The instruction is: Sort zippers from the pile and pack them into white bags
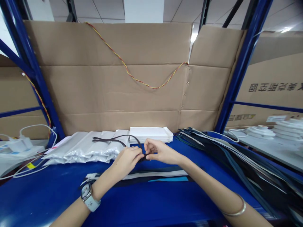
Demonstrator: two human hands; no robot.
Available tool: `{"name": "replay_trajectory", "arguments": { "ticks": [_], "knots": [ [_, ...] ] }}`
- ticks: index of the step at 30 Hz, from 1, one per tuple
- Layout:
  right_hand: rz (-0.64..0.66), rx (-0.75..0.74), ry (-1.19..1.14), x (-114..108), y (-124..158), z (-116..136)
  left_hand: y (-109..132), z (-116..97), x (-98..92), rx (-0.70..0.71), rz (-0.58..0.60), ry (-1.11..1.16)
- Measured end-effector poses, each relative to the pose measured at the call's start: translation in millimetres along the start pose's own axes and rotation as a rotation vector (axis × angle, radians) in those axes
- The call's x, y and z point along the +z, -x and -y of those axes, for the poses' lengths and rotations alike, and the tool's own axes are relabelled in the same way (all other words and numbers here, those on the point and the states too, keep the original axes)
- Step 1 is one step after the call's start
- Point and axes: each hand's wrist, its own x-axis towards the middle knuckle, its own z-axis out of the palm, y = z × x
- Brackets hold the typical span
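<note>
**Person's hands working a strip over a blue shelf deck.** The left hand (126,159) and the right hand (161,151) are hovering just above the middle of the blue shelf deck (47,195), each curling closed and pinching the dark flexible strip (118,137) between thumb and fingers, with the two hands almost touching. The strip is looping back from the hands toward the rear of the deck and is lying across the silver-white flat packets (80,148), which are resting along the deck's rear edge. A stack of white flat packets (151,134) is sitting beside them, behind the right hand. Long striped strips (151,175) are lying on the deck directly below the hands, and a large bundle of dark strips (227,157) is fanning across the deck's right end. A smartwatch (86,195) is encircling the left wrist, and a thin metal bangle (236,209) is circling the right forearm. White cables (30,138) are lying off the deck's left end, while a twisted red-and-yellow wire (132,75) is hanging on the cardboard backing (106,88) behind the deck.
</note>
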Motion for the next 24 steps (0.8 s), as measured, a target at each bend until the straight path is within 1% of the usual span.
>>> {"name": "replay_trajectory", "arguments": {
  "ticks": [2, 4, 10, 13, 17, 18, 20, 22, 24],
  "knots": [
    [-0.012, -0.015, 0.023, 1, 0, 1, 0, -1, -0.6, 0.026, 0.025, -0.036],
    [-0.026, -0.029, 0.032, 0, 1, 1, 0, -2, 0.2, 0.020, 0.030, -0.018],
    [-0.026, -0.033, 0.077, -2, 2, 3, 2, 2, -0.1, -0.017, 0.010, 0.194],
    [0.026, -0.040, 0.158, -4, 3, 7, 3, 2, -3.0, -0.045, 0.059, 0.285],
    [0.139, -0.060, 0.300, -6, 5, 18, 2, -4, -7.0, -0.060, 0.173, 0.412],
    [0.153, -0.066, 0.336, -7, 7, 22, 2, -4, -8.9, -0.053, 0.186, 0.404],
    [0.155, -0.076, 0.429, -9, 15, 30, 3, 0, -15.4, -0.052, 0.177, 0.306],
    [0.133, -0.074, 0.527, -15, 27, 38, 10, 14, -26.7, -0.097, 0.135, 0.147],
    [0.079, -0.039, 0.606, -27, 45, 44, 23, 34, -42.9, -0.178, 0.099, 0.004]
  ]
}}
